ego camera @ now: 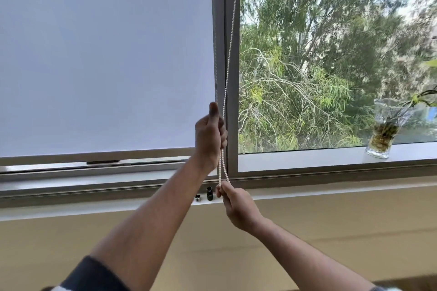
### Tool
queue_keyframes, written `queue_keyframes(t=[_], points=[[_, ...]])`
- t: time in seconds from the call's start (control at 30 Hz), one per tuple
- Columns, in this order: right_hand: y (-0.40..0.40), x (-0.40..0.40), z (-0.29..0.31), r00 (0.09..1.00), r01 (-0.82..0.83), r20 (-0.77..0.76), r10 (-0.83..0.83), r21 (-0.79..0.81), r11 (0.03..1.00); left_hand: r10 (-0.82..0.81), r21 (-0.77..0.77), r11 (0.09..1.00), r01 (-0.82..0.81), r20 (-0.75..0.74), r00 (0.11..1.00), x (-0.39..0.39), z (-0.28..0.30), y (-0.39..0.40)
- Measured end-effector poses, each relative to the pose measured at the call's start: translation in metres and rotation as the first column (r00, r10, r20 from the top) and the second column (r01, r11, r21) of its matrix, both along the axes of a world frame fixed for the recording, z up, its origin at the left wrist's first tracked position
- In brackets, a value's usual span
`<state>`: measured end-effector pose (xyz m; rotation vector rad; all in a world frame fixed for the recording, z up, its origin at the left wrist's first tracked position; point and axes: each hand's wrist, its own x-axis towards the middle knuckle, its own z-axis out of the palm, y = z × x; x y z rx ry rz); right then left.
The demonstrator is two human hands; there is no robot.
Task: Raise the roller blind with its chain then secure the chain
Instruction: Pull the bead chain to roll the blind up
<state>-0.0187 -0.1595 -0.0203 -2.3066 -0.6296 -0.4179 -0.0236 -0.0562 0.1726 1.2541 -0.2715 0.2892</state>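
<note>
A pale white roller blind (106, 59) covers the left window pane, its bottom bar (94, 157) sitting just above the lower frame. A white bead chain (231, 30) hangs down along the grey centre post (233, 78). My left hand (210, 136) is closed around the chain at about the height of the blind's bottom edge, thumb pointing up. Below it, my right hand (236, 205) pinches the bottom of the chain loop near the sill. A small black chain holder (209, 193) sits on the frame just left of my right hand.
A glass vase (384, 127) with plant stems stands on the sill (307, 156) at the right. The right pane is uncovered and shows green trees. A beige wall (331, 231) runs below the sill. A small metal fitting (198, 198) sits beside the black holder.
</note>
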Motion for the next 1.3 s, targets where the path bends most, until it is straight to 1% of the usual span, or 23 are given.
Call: queue_keyframes(t=[0.03,0.1,0.17,0.23,0.33,0.4,0.47,0.53,0.6,0.63,0.7,0.8,0.87,0.93,1.03,1.1,1.23,1.3], points=[[-0.003,0.001,-0.002,0.997,-0.014,-0.076,0.015,0.019,1.000,0.004,-0.007,1.000,-0.004,-0.008,1.000,-0.002,-0.008,-0.001],[-0.008,0.001,-0.003,0.970,-0.067,-0.225,0.095,0.129,0.989,0.007,-0.009,1.000,-0.007,-0.023,1.000,-0.006,-0.022,-0.004],[-0.010,0.001,0.005,0.948,-0.081,-0.275,0.161,0.280,0.956,0.013,-0.009,1.000,-0.013,-0.036,0.999,-0.007,-0.035,-0.006],[-0.009,0.002,0.026,0.955,-0.064,-0.236,0.182,0.435,0.898,0.013,-0.016,1.000,-0.014,-0.059,0.998,-0.008,-0.044,-0.006],[-0.006,0.008,0.076,0.950,-0.057,-0.197,0.241,0.651,0.757,0.006,-0.036,0.999,-0.009,-0.078,0.997,-0.007,-0.057,-0.007],[-0.006,0.010,0.116,0.941,-0.067,-0.176,0.289,0.741,0.669,0.012,-0.019,1.000,-0.014,-0.096,0.995,-0.005,-0.067,-0.008],[-0.005,0.010,0.155,0.936,-0.128,-0.113,0.333,0.775,0.619,0.007,0.002,1.000,-0.006,-0.114,0.993,-0.004,-0.079,-0.010],[0.000,0.008,0.186,0.926,-0.212,-0.034,0.375,0.775,0.596,-0.015,0.001,1.000,0.016,-0.161,0.987,-0.005,-0.087,-0.015],[0.009,0.008,0.202,0.945,-0.242,0.047,0.323,0.764,0.598,-0.034,0.000,0.999,0.035,-0.204,0.978,-0.008,-0.094,-0.021],[0.014,0.008,0.204,0.962,-0.238,0.095,0.254,0.747,0.621,-0.039,0.004,0.999,0.041,-0.215,0.976,-0.009,-0.096,-0.023],[0.019,0.007,0.199,0.972,-0.220,0.211,0.102,0.674,0.706,-0.046,0.029,0.998,0.053,-0.219,0.975,-0.011,-0.102,-0.027],[0.021,0.006,0.178,0.940,-0.146,0.338,-0.049,0.528,0.836,-0.058,0.122,0.989,0.084,-0.204,0.977,-0.014,-0.113,-0.024],[0.020,0.008,0.161,0.928,-0.087,0.362,-0.090,0.445,0.891,-0.063,0.205,0.973,0.107,-0.210,0.976,-0.015,-0.119,-0.016],[0.018,0.009,0.144,0.922,-0.051,0.372,-0.108,0.392,0.919,-0.040,0.260,0.961,0.095,-0.206,0.978,-0.014,-0.121,-0.002],[0.014,0.007,0.119,0.922,-0.035,0.373,-0.104,0.346,0.938,-0.009,0.248,0.967,0.060,-0.199,0.980,0.000,-0.108,0.018],[0.014,0.006,0.105,0.929,-0.032,0.361,-0.083,0.302,0.953,-0.008,0.246,0.968,0.051,-0.172,0.985,0.008,-0.084,0.026],[0.020,0.002,0.084,0.930,-0.021,0.361,-0.062,0.222,0.975,-0.055,0.233,0.971,0.063,-0.039,0.998,0.011,-0.014,0.025],[0.022,0.001,0.077,0.938,-0.019,0.345,-0.044,0.175,0.984,-0.061,0.194,0.979,0.056,0.020,0.998,0.008,0.017,0.018]])
